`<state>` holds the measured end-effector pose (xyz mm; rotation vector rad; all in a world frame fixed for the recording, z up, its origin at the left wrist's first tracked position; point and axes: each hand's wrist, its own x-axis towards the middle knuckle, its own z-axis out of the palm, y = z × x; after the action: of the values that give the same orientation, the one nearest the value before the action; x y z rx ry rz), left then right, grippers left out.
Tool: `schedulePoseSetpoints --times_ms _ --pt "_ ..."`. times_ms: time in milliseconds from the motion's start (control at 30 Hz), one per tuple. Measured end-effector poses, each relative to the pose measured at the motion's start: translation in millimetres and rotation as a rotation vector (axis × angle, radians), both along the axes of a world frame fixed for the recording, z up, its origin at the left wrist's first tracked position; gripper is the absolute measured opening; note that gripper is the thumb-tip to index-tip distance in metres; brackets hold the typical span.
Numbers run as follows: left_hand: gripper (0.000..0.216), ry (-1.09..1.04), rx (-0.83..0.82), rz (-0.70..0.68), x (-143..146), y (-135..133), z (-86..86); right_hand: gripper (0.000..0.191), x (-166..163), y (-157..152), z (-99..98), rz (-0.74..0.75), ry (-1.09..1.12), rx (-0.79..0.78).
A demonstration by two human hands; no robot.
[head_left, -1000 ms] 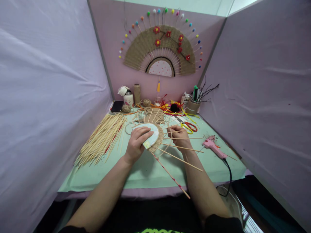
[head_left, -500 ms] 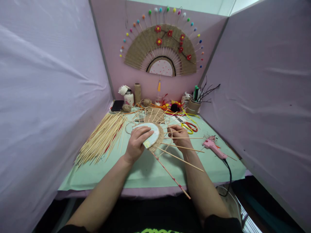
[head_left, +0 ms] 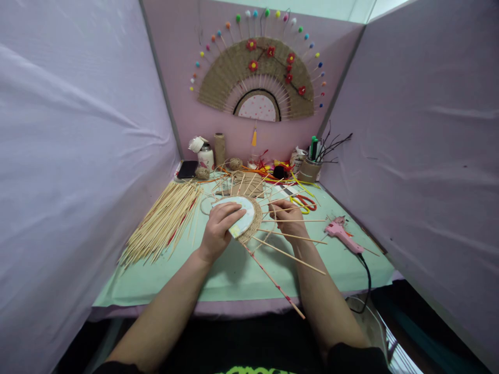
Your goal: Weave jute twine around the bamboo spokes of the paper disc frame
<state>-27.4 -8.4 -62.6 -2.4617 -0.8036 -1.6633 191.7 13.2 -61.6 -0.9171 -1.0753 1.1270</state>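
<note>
- Left hand (head_left: 220,227) lies flat with loose fingers, nothing gripped, pressing down on the white half-round card disc with a woven jute rim (head_left: 247,209).
- The disc sits mid-table on the pale green mat (head_left: 234,275), thin bamboo sticks (head_left: 289,255) fanning out from it.
- Right hand (head_left: 287,215) is curled shut just beside the rim, among those sticks; what it pinches, I cannot tell.
- Loose bundle of bamboo sticks (head_left: 163,223) lies left, pink glue gun (head_left: 343,235) right.
</note>
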Motion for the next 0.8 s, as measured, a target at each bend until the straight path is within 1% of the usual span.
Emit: schedulePoseSetpoints --times_ms 433,800 --pt "0.032 0.001 0.001 -0.013 0.6 -0.5 2.3 0.015 -0.5 -0.8 0.3 0.011 0.013 0.026" --pt "0.035 -0.027 0.011 -0.002 1.0 -2.2 3.0 0.018 -2.5 -4.6 6.6 -0.001 -0.015 -0.024"
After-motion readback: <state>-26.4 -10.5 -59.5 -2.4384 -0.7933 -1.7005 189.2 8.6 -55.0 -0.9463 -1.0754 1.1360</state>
